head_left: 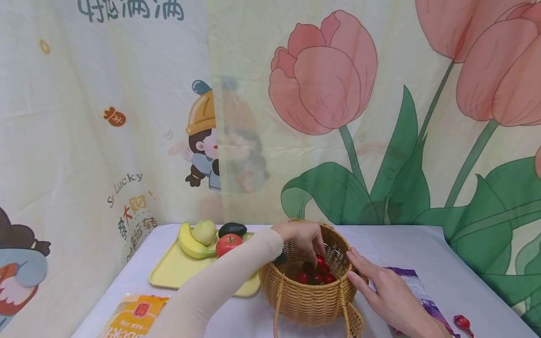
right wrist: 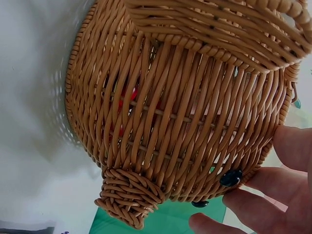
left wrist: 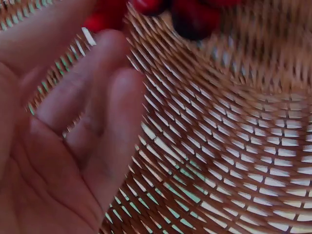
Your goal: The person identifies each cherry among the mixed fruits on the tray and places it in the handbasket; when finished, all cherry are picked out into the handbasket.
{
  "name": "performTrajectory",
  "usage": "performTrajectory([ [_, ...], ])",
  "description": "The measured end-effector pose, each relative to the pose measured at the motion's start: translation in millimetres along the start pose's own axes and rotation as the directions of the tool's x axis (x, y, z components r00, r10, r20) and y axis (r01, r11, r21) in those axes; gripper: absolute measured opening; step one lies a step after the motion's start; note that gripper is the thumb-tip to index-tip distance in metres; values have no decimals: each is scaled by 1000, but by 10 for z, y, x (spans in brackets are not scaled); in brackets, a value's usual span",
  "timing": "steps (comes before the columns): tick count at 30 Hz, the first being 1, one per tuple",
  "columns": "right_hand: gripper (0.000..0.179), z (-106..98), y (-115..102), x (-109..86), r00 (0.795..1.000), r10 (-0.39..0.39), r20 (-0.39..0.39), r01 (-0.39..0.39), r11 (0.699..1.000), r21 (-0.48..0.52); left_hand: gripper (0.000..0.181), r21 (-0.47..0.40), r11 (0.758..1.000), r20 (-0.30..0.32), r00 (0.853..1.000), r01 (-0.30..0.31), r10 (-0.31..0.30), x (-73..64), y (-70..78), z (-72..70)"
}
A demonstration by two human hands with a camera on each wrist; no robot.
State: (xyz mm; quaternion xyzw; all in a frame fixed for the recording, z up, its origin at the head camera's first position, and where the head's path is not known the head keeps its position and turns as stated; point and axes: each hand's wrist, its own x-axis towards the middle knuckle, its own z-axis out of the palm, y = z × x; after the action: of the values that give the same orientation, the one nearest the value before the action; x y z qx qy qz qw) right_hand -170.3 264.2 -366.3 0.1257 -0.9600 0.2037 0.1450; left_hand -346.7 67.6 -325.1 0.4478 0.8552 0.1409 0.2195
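Note:
A woven wicker basket (head_left: 310,300) stands on the table with several glossy red cherries (head_left: 328,278), some looking dark, at its bottom. My left hand (head_left: 302,236) reaches down inside it. The left wrist view shows a blurred red cherry (left wrist: 105,17) between the thumb and fingertips, partly hidden by them. My right hand (head_left: 386,288) rests against the basket's right rim with its fingers extended. Up close in the right wrist view, those fingertips touch the outer wicker wall (right wrist: 185,107) beside a small black bead (right wrist: 230,178).
Left of the basket lies a yellow tray (head_left: 181,267) holding a banana (head_left: 190,244), a pale round fruit (head_left: 204,232), a red apple (head_left: 228,244) and an avocado (head_left: 232,229). An orange packet (head_left: 135,317) lies in front; a purple packet (head_left: 427,300) and a red bud (head_left: 462,322) are at right.

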Motion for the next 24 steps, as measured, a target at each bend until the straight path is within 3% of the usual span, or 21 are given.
performTrajectory([
  [7, 57, 8, 4, -5, 1000, -1, -3, 1, 1000, -1, 22, -67, 997, 12, 999, 38, -37, -4, -19, 30],
  [24, 62, -12, -4, 14, 999, 19, 37, -19, 1000, 6, 28, -46, 997, -23, 998, 64, -65, -23, 5, 15],
])
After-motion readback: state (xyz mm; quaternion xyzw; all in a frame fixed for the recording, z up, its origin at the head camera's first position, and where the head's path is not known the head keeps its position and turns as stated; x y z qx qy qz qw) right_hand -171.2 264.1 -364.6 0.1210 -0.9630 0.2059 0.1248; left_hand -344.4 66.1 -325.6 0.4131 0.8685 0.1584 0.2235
